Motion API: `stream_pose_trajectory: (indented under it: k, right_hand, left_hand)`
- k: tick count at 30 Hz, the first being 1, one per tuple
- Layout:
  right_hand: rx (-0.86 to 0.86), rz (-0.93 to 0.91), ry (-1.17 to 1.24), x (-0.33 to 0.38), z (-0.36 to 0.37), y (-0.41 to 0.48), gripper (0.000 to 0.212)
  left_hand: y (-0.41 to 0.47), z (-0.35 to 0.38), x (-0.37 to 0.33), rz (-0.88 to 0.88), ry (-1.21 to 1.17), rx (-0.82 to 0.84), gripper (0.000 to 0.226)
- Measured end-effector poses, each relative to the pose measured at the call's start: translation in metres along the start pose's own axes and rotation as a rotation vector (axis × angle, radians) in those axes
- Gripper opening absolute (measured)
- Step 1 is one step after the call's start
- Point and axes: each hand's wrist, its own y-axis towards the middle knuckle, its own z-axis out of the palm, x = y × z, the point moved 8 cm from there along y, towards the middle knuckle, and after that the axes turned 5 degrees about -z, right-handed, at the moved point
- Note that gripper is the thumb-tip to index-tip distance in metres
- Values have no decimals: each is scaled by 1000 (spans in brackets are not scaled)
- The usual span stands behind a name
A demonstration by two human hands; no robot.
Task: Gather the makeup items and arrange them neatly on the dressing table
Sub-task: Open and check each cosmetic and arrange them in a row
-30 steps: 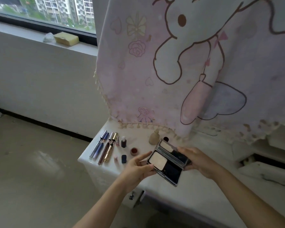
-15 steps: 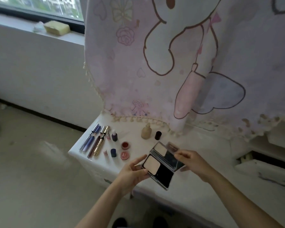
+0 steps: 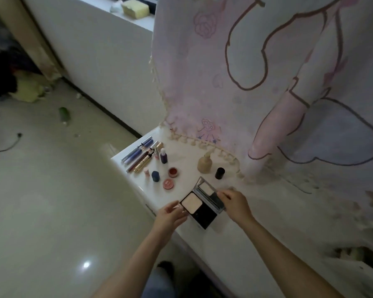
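1. Two hands steady an open black rectangular powder compact [image 3: 199,206] over the near edge of the white dressing table [image 3: 181,154]: left hand [image 3: 170,215] pinches its left corner, right hand [image 3: 236,202] pinches the lid.
2. Aligned slim tubes [image 3: 139,154] far left suggest its place.

Both forearms [image 3: 289,248] are bare behind the left hand [image 3: 170,216] and the right hand [image 3: 237,203]. Below the left hand show blue-grey trousers [image 3: 157,284] (blurred) and a dark shoe [image 3: 166,265].
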Motion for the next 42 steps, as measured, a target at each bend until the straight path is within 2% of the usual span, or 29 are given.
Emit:
stream_pose_trajectory:
  k: [4,9,19,29,31,33,36,38,40,42]
  right_hand:
    - [-19,-3,-60,3,8,16,27]
    - [3,6,-109,11,20,31,30]
    - [67,5,-103,5,25,51,28]
    - [122,29,-101,2,30,47,32]
    - [90,48,-72,-5,27,46,32]
    - [-33,65,-71,-14,15,43,30]
    - [-193,113,-208,-37,-6,32,30]
    - [-187,152,-314,-53,-7,25,32]
    - [-118,161,-368,-64,0,20,41]
    - [-72,164,-379,-70,7,16,54]
  left_hand:
    - [6,-1,-6,28,181,-120,55]
    - [14,5,-19,32,326,-127,23]
    - [20,1,-18,69,384,-241,15]
    - [19,5,-21,65,429,-173,19]
    - [17,4,-24,100,480,-195,22]
    - [14,-2,-30,175,626,-241,30]
    - [8,-7,-28,324,1084,-276,43]
    - [3,-7,-23,474,1323,-262,47]
    - [3,-7,-16,494,1508,-270,53]
    - [-1,-4,-13,461,1562,-228,56]
